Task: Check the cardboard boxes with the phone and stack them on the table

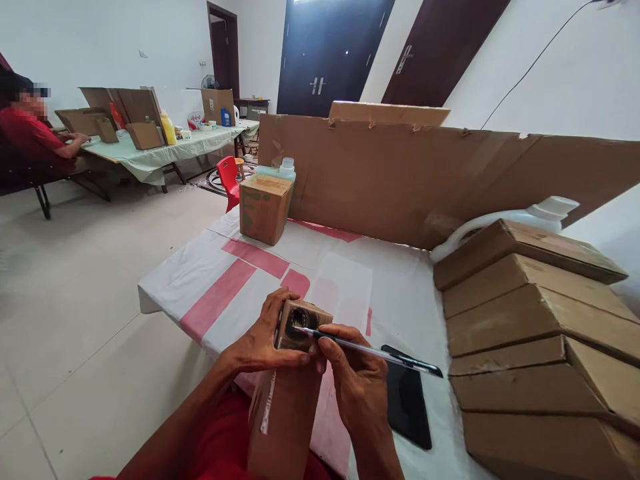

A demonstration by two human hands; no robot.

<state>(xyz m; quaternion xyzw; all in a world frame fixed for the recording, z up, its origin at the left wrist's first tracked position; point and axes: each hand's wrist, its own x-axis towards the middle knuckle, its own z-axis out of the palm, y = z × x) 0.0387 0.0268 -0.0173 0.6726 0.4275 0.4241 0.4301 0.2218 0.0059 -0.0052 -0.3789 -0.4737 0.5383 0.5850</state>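
Observation:
A long brown cardboard box (286,427) leans up from my lap, its small end facing me near the table edge. On that end is a dark drawn patch (299,321) with a rounded shape in it. My left hand (265,337) grips the box around its upper end, thumb across the front. Between the thumb and fingers of my right hand (357,377) is a pen (375,350) with a clear barrel. Its tip touches or nearly touches the dark patch; I cannot tell which. A black phone (410,403) lies on the table, partly behind my right hand.
Several cardboard boxes (520,373) line the table's right side, beside a white jug (525,217). A tall cardboard panel (370,177) stands along the back. At the far left corner is a small box (265,210). Another person (37,137) sits at a second table (145,163).

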